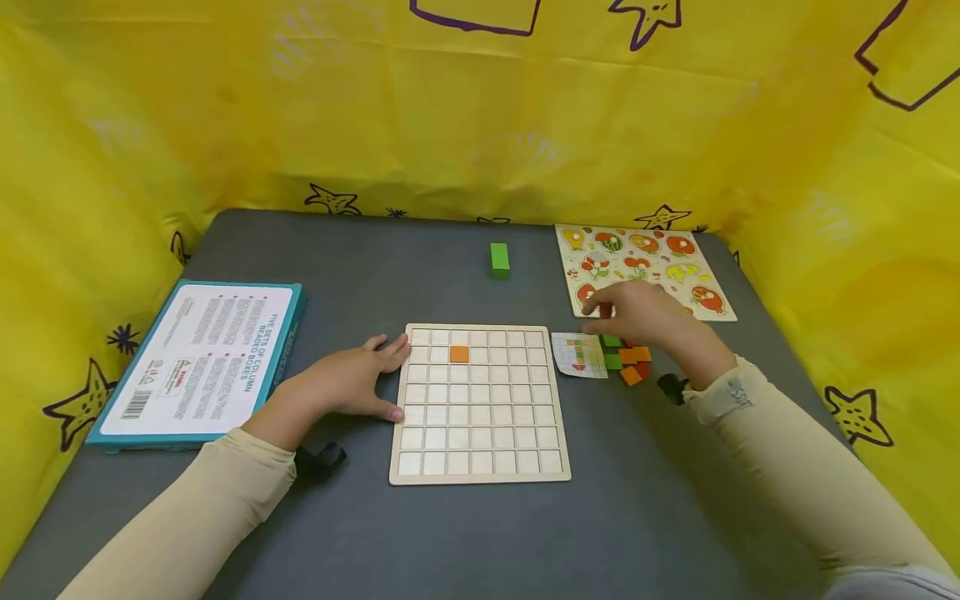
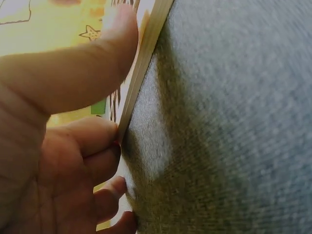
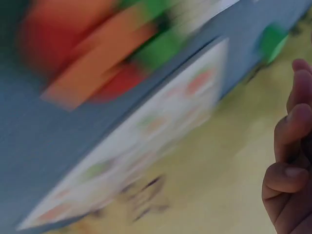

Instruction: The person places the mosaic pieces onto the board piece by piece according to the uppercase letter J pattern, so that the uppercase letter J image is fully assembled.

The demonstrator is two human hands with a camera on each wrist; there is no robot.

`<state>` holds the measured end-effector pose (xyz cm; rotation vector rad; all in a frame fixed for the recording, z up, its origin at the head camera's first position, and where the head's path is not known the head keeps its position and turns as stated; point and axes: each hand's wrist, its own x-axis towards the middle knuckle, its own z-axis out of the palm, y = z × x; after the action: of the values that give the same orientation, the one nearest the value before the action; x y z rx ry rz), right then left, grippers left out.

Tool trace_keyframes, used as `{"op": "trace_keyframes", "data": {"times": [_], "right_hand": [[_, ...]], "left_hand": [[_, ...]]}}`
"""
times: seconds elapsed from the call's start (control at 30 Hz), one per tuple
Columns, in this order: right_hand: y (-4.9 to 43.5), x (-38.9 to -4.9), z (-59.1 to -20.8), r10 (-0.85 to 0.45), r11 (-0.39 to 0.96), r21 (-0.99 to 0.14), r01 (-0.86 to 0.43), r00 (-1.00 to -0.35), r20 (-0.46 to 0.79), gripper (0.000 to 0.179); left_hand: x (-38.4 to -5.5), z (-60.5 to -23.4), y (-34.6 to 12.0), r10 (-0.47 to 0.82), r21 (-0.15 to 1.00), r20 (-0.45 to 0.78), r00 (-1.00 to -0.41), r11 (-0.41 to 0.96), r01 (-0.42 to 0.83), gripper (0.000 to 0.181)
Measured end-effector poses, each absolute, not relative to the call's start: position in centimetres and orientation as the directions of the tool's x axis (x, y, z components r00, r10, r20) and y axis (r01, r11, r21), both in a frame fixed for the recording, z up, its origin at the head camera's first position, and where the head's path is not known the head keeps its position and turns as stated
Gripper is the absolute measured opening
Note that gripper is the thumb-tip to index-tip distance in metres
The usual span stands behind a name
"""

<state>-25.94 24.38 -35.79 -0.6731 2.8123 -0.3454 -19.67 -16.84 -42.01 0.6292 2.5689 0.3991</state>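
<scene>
A pale wooden grid board (image 1: 480, 476) lies flat on the table, with one orange square tile (image 1: 459, 354) in its upper part. My left hand (image 1: 348, 379) rests at the board's left side, thumb and fingers touching its edge. In the left wrist view, the thumb (image 2: 114, 53) lies over the rim. Loosely bent, my right hand (image 1: 637, 312) hovers above a pile of green, orange and red pieces (image 1: 634, 357), and no piece shows in its fingers. Beside the pile is a small paper pattern card (image 1: 579, 356). The right wrist view is blurred.
A teal-and-white box (image 1: 198, 362) lies at the left. Behind the board stands a green block (image 1: 499, 261). A fruit picture board (image 1: 645, 267) lies at the back right, partly under the right hand. Yellow cloth (image 1: 480, 125) encloses the table.
</scene>
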Motion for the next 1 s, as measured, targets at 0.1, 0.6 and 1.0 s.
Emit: {"op": "trace_keyframes", "data": {"times": [0.1,0.6,1.0], "right_hand": [[28.5,-25.8,-36.2,-0.401,0.899,-0.276,-0.339,-0.892,-0.211,0.028],[31.4,-26.1,-39.4,-0.411,0.896,-0.287,-0.339,-0.878,-0.244,0.025],[30.6,-27.2,-40.3,-0.416,0.903,-0.225,-0.367,-0.879,-0.234,0.025]], "left_hand": [[-19.5,-42.0,-16.9,0.484,0.372,-0.364,-0.796,0.859,0.352,0.107],[-19.6,-42.2,-16.5,0.479,0.365,-0.356,-0.802,0.862,0.353,0.107],[-19.6,-42.1,-16.6,0.460,0.368,-0.361,-0.811,0.869,0.329,0.107]]}}
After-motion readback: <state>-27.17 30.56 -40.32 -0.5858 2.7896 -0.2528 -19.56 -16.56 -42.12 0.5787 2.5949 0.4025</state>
